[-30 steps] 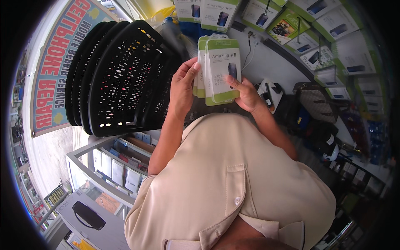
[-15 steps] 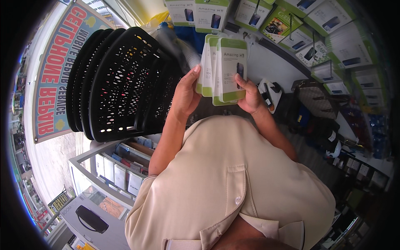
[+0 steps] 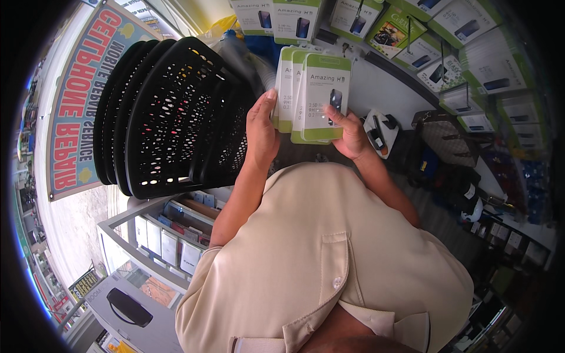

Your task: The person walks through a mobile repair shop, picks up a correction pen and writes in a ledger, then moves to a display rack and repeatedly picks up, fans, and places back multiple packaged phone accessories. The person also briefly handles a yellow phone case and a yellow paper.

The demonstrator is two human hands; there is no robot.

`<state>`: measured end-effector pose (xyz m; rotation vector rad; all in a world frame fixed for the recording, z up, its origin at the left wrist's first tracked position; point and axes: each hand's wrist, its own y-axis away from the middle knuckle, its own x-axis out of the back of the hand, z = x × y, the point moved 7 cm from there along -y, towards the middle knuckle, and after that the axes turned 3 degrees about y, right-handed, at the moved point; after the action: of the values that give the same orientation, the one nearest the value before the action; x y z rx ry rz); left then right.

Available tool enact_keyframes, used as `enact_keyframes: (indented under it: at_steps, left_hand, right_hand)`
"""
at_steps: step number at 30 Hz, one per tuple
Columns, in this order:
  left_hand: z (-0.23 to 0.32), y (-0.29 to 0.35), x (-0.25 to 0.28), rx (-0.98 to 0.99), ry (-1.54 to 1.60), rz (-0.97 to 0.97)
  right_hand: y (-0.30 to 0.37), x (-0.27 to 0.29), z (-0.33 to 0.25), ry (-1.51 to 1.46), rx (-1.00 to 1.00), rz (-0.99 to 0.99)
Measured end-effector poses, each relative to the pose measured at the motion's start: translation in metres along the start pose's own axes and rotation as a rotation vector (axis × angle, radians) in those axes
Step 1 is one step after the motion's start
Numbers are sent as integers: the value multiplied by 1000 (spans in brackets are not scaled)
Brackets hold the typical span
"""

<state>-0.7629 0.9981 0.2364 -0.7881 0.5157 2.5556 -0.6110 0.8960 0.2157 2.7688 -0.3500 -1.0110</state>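
Observation:
Several flat screen protector packs [image 3: 325, 67], white with green ends and a phone picture, are held up in front of me in an overlapping fan. My right hand [image 3: 353, 135] is closed on the right side of the fan, its thumb pressed on the face of the front pack. At the left edge, my left hand [image 3: 262, 129] grips the rear packs, its thumb pointing up along their side. Its other fingers are partly hidden. The front pack covers most of those behind it.
Stacked black perforated baskets [image 3: 170, 123] stand close to my left forearm, before a repair-shop sign [image 3: 82, 100]. Similar packs [image 3: 297, 20] hang on the wall ahead and to the right. A glass display case [image 3: 147, 247] and a boxed speaker [image 3: 129, 309] are at lower left.
The packs have shifted slightly left, and the front one now faces me more squarely. My right hand has moved slightly left and its thumb sits lower on the front pack's face.

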Motion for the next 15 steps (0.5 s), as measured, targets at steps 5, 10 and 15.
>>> enact_keyframes:
  at_steps: [5, 10, 15]
  left_hand:
    - [16, 1, 9, -183, -15, 134]
    - [46, 7, 27, -362, -251, 283]
    - [60, 10, 31, -430, -275, 259]
  right_hand:
    - [-1, -2, 3, -26, 14, -14]
    - [7, 23, 10, -172, -24, 118]
    - [16, 42, -14, -291, 156, 62]
